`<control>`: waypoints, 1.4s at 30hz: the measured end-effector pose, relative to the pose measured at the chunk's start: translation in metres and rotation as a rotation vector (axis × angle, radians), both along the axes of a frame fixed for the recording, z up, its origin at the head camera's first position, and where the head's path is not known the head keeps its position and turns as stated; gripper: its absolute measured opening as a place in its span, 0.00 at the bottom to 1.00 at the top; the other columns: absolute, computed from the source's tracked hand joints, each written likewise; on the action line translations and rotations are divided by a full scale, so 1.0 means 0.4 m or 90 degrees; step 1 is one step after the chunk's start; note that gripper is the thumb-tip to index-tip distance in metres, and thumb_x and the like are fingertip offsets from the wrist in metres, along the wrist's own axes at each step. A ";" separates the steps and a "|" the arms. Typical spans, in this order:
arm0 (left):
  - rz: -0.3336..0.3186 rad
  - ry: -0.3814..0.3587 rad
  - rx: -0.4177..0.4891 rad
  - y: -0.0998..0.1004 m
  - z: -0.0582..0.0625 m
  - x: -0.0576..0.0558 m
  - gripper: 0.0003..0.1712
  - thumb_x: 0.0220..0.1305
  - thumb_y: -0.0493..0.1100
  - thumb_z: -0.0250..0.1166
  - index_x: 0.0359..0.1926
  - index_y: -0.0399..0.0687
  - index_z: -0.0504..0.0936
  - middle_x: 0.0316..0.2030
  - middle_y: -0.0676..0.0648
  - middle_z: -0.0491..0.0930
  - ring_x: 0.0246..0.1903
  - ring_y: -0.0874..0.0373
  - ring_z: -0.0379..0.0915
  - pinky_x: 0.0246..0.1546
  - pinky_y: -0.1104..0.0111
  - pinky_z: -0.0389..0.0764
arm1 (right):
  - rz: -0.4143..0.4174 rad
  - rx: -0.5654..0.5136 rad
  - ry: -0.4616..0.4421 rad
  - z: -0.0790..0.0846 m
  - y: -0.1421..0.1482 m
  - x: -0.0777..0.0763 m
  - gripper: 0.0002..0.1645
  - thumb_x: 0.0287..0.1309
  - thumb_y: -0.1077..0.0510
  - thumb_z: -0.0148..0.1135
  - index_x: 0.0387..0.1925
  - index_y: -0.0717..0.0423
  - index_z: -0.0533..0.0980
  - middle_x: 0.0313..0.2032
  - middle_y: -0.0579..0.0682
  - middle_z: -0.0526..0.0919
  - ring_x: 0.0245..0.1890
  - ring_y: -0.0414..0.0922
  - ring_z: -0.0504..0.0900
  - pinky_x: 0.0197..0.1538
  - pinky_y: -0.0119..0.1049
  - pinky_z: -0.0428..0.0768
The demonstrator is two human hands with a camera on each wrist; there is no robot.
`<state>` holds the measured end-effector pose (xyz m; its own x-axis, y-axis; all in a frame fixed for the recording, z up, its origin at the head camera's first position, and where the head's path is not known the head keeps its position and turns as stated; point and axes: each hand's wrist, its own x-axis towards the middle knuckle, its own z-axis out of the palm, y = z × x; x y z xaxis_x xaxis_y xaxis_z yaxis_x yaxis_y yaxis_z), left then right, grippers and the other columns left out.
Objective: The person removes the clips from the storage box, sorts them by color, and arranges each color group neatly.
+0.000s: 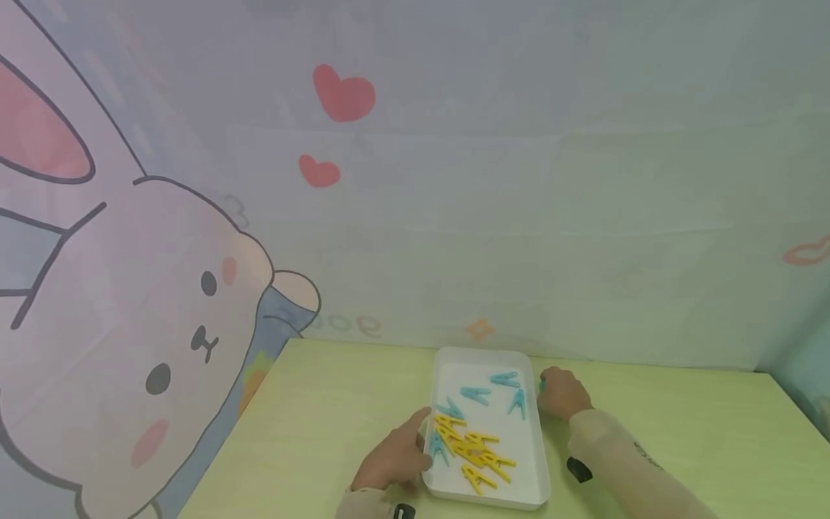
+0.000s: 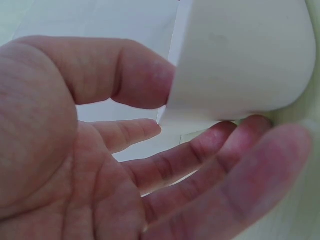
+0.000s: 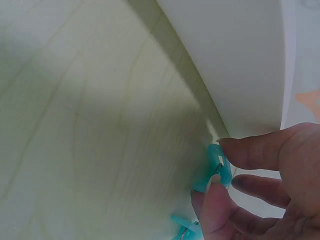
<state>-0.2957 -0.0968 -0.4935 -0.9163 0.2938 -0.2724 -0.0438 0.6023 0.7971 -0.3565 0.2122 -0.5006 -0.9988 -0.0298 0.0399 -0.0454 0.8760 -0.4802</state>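
Observation:
A white tray (image 1: 525, 461) holds several yellow clothespins (image 1: 480, 455) bunched in its near half and several blue clothespins (image 1: 476, 395), mostly further back. At its left side my left hand (image 1: 397, 454) grips the wall; in the left wrist view the thumb lies at the edge and some fingertips reach beneath the tray (image 2: 240, 55). Beyond the right wall, my right hand (image 1: 563, 393) pinches a blue clothespin (image 3: 216, 162) between thumb and finger, low by the table. A second blue clothespin (image 3: 186, 229) shows partly below that hand.
The pale yellow-green table (image 1: 324, 404) carries the tray. Behind it hangs a backdrop (image 1: 519, 216) printed with hearts and a large rabbit on the left. Dark bands sit at both wrists.

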 end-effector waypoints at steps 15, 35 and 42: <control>0.004 0.003 0.006 0.010 0.014 -0.001 0.45 0.47 0.31 0.61 0.68 0.51 0.55 0.37 0.42 0.71 0.18 0.52 0.72 0.17 0.60 0.75 | 0.005 0.026 -0.010 0.003 0.007 -0.018 0.21 0.45 0.69 0.50 0.44 0.74 0.72 0.38 0.68 0.77 0.24 0.50 0.74 0.27 0.45 0.75; -0.001 0.005 0.003 0.005 0.007 0.003 0.44 0.49 0.32 0.60 0.68 0.53 0.55 0.37 0.42 0.72 0.19 0.51 0.72 0.16 0.60 0.75 | 0.138 0.081 0.363 0.039 -0.108 -0.038 0.50 0.42 0.62 0.65 0.67 0.52 0.53 0.60 0.63 0.56 0.57 0.62 0.57 0.44 0.58 0.68; -0.002 0.001 -0.001 0.001 0.003 0.003 0.44 0.49 0.33 0.61 0.68 0.54 0.55 0.37 0.43 0.71 0.20 0.52 0.71 0.16 0.60 0.75 | 0.232 0.105 0.281 0.050 -0.147 -0.019 0.42 0.46 0.59 0.65 0.64 0.57 0.60 0.58 0.61 0.62 0.57 0.58 0.61 0.51 0.56 0.66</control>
